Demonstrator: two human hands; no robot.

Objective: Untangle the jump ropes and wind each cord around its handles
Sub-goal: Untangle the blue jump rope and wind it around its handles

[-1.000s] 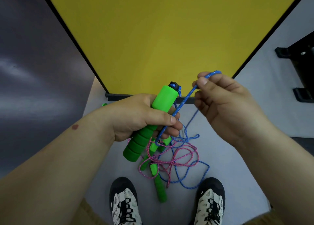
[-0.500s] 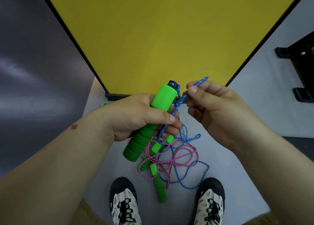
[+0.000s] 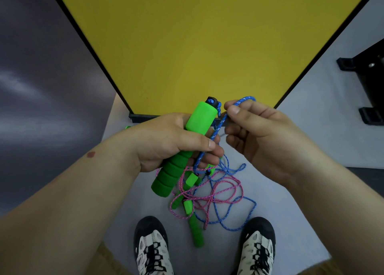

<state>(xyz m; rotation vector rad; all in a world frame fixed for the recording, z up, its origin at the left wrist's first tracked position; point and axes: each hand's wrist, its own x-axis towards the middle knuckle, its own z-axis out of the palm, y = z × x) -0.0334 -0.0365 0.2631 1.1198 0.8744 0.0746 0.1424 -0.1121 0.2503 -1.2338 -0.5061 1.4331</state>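
Two cords, one blue cord and one pink cord, lie tangled on the grey floor with loose green handles, between two shoes. Left hand: fingers curled round a raised green handle, tilted. Right hand: thumb and forefinger pinching the blue cord just beside the handle's top. Yellow panel stands at the floor's far edge.

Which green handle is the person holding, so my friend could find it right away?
Start at the big yellow panel, then drop to its bottom edge. The left hand grips a fat green foam handle there. It alone is lifted up; the other green handles lie on the floor in tangled cords.
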